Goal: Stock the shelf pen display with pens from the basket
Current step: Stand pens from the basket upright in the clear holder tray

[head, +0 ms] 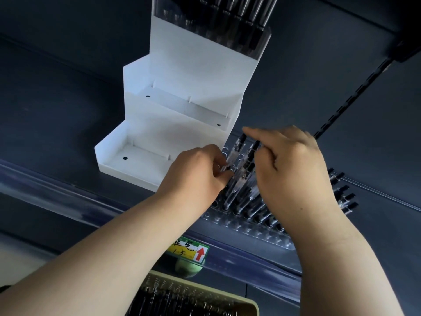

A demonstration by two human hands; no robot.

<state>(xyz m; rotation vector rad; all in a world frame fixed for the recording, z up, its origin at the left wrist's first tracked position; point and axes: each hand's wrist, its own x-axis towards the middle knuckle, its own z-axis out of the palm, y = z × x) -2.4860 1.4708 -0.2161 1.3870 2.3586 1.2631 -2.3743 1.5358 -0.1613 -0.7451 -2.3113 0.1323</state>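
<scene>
Standing in the clear holed rack [250, 226] at centre right are black-capped pens [252, 201]. The left hand [196, 176] pinches one pen [237, 149] there. The right hand [293, 169] curls over neighbouring caps, grip unclear. The basket [254, 305] at the bottom holds more pens; the white stand [182, 71] has dark ones in its top tier.

Left hand [196, 175] pinches a pen [235, 149] in the display [250, 227], right hand [293, 169] alongside

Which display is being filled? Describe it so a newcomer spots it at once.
On the dark shelf, look right of the white stepped stand, above the yellow price tag with a red arrow. The clear rack sits there beneath the left hand and right hand, black-capped pens slanting up from it. Unlike the white stand, it is see-through and dotted with holes.
</scene>
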